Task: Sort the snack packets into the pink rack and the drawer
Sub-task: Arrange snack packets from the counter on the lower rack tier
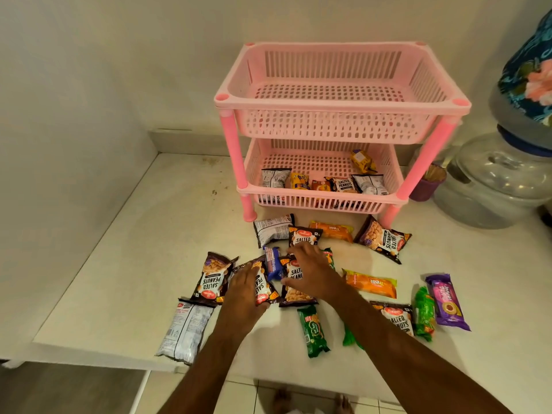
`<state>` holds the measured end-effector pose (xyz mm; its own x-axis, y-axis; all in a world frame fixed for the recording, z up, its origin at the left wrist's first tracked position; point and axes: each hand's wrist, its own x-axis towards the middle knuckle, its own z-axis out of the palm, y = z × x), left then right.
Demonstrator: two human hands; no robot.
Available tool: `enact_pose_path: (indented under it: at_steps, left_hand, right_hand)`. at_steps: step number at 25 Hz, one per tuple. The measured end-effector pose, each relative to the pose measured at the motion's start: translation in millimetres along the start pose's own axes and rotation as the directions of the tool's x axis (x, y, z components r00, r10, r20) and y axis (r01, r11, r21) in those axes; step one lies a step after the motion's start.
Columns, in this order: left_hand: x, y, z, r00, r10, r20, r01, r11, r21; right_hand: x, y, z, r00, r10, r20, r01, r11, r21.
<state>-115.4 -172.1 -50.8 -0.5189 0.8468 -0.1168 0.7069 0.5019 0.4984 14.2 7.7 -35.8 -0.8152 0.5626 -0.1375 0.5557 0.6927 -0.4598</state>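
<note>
White worktop [125, 264] carrying two-tier pink rack [340, 100]: top tier bare, bottom tier holding several snack packets [340, 184]. More packets scattered in front of rack. Left hand [245, 291] flat, fingers spread, on salted peanuts packet [263, 286]; right hand [310, 271] spread over neighbouring peanuts packet [294, 289].

Both forearms bare to the frame edge, no sleeves visible. Left hand [246, 289] and right hand [310, 271]: no rings, watch, bands or gloves. Bare feet [310, 401] show at bottom edge, no footwear.
</note>
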Motion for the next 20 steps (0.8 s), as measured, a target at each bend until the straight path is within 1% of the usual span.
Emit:
enact_pose_path:
  at_steps: [3,5,7,12,16,20]
  left_hand:
    - [3,0,-1,0.999,-0.011,-0.051,0.011,1.0,-0.009]
    - [6,-1,-4,0.996,-0.019,-0.085,0.018,1.0,-0.011]
    - [7,-2,-8,0.996,-0.013,-0.089,0.014,1.0,0.01]
    - [4,3,-21,0.992,0.002,-0.129,-0.001,1.0,0.008]
    - [10,17,-40,0.977,0.017,-0.211,-0.022,1.0,-0.018]
    - [34,39,-59,0.953,0.059,-0.297,-0.072,0.997,-0.032]
  right_hand:
    - [-5,7,-3,0.991,-0.03,0.127,0.03,1.0,-0.002]
    - [-10,13,-3,0.985,-0.041,0.168,0.044,0.999,-0.015]
    - [-14,17,-3,0.981,-0.05,0.188,0.052,0.999,-0.005]
    - [-13,16,-5,0.98,-0.092,0.174,0.09,0.996,0.019]
    - [-14,17,-23,0.977,-0.119,0.176,0.09,0.982,0.163]
    - [-12,19,-57,0.988,-0.122,0.095,0.085,0.94,0.33]
